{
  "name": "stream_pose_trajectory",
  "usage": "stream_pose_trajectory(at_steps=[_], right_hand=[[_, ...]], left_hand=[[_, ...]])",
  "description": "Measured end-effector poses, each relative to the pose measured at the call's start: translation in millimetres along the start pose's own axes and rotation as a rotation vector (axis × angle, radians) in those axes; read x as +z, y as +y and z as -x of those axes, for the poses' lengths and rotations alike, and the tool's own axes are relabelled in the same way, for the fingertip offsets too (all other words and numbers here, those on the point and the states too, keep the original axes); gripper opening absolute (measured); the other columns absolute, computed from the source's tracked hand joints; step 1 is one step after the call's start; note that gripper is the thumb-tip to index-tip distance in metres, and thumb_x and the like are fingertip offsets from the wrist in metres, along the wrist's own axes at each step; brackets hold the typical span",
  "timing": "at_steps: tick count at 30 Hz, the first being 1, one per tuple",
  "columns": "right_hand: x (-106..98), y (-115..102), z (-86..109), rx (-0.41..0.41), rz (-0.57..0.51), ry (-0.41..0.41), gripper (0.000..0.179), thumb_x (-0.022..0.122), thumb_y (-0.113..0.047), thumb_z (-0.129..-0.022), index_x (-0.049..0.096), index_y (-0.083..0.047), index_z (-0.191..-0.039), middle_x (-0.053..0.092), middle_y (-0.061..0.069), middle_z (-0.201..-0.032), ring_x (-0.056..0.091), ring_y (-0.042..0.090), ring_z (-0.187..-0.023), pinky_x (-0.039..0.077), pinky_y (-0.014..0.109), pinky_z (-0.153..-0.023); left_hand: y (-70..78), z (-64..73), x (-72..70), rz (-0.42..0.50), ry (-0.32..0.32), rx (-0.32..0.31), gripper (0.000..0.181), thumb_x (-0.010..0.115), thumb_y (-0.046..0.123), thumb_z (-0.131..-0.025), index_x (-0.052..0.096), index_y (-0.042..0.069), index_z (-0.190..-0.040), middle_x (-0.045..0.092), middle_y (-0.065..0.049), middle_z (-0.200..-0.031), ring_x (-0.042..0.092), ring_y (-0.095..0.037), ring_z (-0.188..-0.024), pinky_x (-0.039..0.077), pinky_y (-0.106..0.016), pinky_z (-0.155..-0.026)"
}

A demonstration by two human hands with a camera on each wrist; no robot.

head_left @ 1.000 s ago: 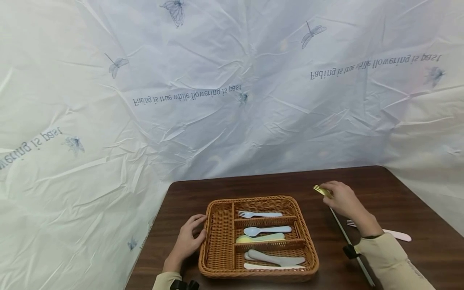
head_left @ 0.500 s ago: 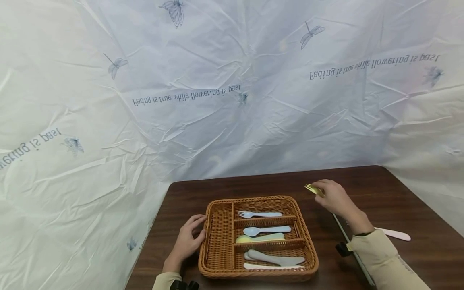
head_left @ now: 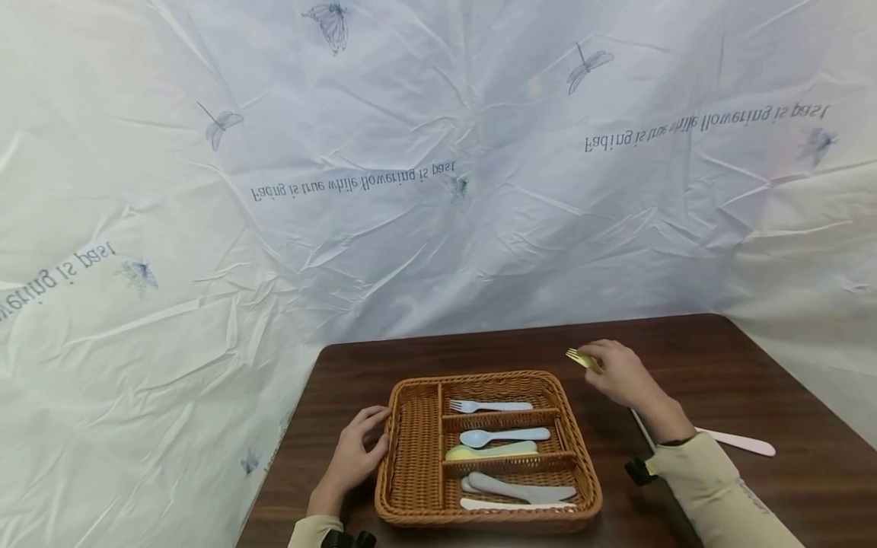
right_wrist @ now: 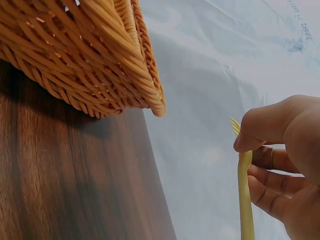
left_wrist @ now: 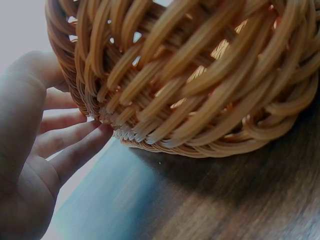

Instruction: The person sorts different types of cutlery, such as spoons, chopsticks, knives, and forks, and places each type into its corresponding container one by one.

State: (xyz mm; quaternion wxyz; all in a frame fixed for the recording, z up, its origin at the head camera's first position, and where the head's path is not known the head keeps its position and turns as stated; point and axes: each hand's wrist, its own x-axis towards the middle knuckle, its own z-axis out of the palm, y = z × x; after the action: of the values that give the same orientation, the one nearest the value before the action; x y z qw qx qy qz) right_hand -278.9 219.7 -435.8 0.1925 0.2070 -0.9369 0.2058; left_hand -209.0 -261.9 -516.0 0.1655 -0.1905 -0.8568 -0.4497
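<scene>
A woven wicker basket [head_left: 416, 449] with several compartments sits on the table. My left hand [head_left: 358, 449] rests against its left side, and the left wrist view shows straight fingers [left_wrist: 80, 142] touching the woven wall. To the right of the basket, above the table, my right hand [head_left: 622, 374] pinches a yellow fork [head_left: 582, 359] near its head. In the right wrist view, the fork's tines point up and its handle [right_wrist: 245, 205] hangs below the thumb. Inside the basket lie a pale blue fork [head_left: 492, 406], a pale blue spoon [head_left: 505, 436], a yellow-green spoon [head_left: 492, 450] and several knives [head_left: 524, 489].
A pink handle [head_left: 740, 442] shows on the table beyond my right forearm, its other end hidden. A thin pale strip [head_left: 642, 428] runs under that forearm. Wrinkled printed sheeting [head_left: 438, 251] hangs behind the dark wooden table [head_left: 384, 359].
My right hand has moved left with the yellow fork, closer to the basket. Its forearm now covers the tines end of the pink-handled fork. My left hand and the basket have stayed put.
</scene>
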Motion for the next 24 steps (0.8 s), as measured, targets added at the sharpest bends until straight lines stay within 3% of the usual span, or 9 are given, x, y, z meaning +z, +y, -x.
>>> stream_pose_trajectory(at_steps=[7,24], right_hand=[[1.6,-8.2,-3.5,-0.018,-0.015,0.021,0.033,0.066,-0.005,-0.083,0.068,0.000,-0.115,0.065,0.021,-0.113,0.062,0.035,-0.091,0.052,0.046,-0.066],[6.2,-37.4,-23.1,-0.082,-0.046,0.044,0.033,0.066,-0.005,-0.083,0.069,-0.002,-0.116,0.066,0.019,-0.114,0.061,0.036,-0.098,0.052,0.050,-0.072]], left_hand=[[-8.0,-0.1,-2.1,0.027,-0.021,0.002,0.042,0.063,0.002,-0.091,0.061,0.010,-0.132,0.055,-0.004,-0.131,0.057,-0.028,-0.119,0.059,-0.031,-0.082],[-6.2,0.2,-3.0,0.017,-0.034,-0.016,0.041,0.063,0.003,-0.090,0.061,0.006,-0.131,0.055,-0.006,-0.131,0.058,-0.027,-0.118,0.058,-0.025,-0.082]])
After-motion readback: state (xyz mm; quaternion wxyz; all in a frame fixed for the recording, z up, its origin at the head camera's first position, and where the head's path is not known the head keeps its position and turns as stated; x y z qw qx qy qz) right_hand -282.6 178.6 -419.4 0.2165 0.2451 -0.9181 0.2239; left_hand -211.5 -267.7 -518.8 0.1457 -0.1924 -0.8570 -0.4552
